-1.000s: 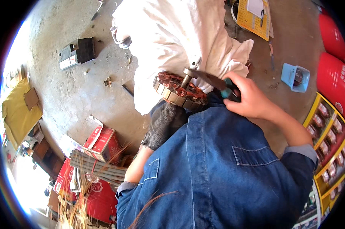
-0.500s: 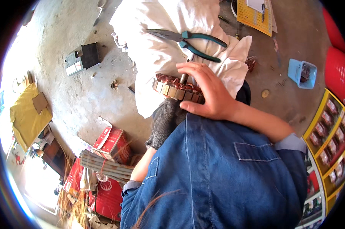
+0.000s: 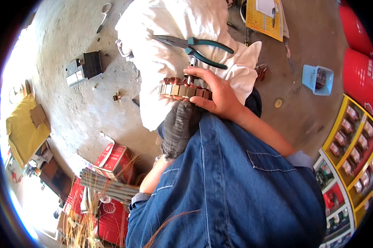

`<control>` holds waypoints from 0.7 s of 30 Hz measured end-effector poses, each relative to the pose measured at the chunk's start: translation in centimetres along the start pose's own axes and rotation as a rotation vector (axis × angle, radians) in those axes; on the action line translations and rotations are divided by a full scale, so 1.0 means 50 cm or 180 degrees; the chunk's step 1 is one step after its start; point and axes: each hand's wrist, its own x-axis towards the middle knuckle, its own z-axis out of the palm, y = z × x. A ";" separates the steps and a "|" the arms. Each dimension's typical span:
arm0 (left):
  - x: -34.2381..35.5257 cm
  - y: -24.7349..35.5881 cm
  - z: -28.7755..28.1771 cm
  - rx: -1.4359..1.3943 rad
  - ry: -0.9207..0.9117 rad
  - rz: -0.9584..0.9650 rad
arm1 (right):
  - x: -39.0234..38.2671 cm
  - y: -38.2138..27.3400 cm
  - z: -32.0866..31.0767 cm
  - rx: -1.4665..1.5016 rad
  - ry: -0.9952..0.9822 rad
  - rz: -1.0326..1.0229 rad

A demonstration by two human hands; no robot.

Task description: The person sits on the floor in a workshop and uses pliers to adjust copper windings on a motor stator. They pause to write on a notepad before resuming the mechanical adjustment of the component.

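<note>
A motor stator (image 3: 175, 90), a ring of metal segments with copper windings and a steel shaft, stands on edge to my view over my lap. My left hand (image 3: 180, 124), in a dark grey glove, is closed under its near side; its fingertips are mostly hidden. Bare, my right hand (image 3: 217, 93) grips the stator's right part, thumb on the near rim and fingers bent over by the shaft. Just beyond lie long-nose pliers (image 3: 194, 46) with dark green handles, resting on a white cloth (image 3: 153, 22) that covers my legs.
On the floor to the left are a black-and-grey box (image 3: 84, 68) and scissors (image 3: 105, 16). A red carton (image 3: 113, 159) stands near left. To the right are a blue plastic basket (image 3: 317, 79), red drums (image 3: 362, 80) and a yellow-edged rack (image 3: 351, 144). Yellow paper (image 3: 266, 16) lies at the far right.
The stator has tipped, so its segmented rim faces me more squarely. My right fingers have come in closer to the shaft, and the gloved hand has turned. The whole view has shifted slightly.
</note>
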 end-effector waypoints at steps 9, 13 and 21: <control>-0.006 0.020 0.023 -0.1348 -0.0106 -0.0764 | 0.013 0.002 0.005 0.0276 -0.0192 0.0136; -0.003 -0.004 0.025 -0.1429 -0.0244 -0.0488 | 0.016 -0.003 -0.002 0.0260 -0.0331 0.0231; 0.023 -0.054 -0.030 0.0315 -0.0374 0.0469 | 0.015 -0.016 0.008 0.0021 -0.0074 0.0004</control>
